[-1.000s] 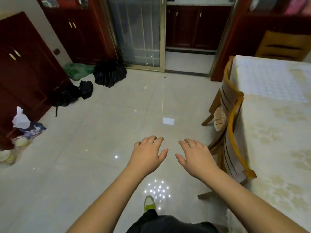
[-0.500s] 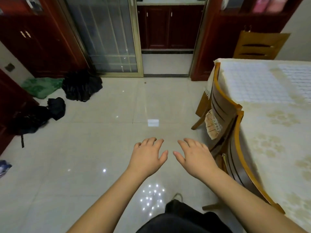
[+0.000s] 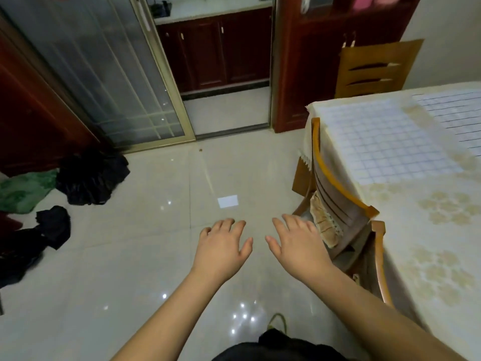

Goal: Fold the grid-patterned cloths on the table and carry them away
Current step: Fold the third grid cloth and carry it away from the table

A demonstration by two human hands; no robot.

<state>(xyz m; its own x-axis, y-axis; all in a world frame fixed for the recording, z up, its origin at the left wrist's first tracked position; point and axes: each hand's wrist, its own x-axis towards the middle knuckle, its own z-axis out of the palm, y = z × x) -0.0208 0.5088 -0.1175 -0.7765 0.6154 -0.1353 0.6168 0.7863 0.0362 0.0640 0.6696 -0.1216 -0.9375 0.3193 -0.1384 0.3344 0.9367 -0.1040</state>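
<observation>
Nearest, a dark trouser leg and a yellow-green shoe on the pale tiled floor. Just ahead, left hand and right hand held out palm-down over the tiles, fingers spread, empty, touching nothing. To the right, wooden chairs pushed against the table in its cream flowered covering. Farther along the tabletop, one grid-patterned cloth lying flat near the far corner, a second grid-patterned cloth at the right edge beyond it. Far left, dark bags beside a sliding glass door.
</observation>
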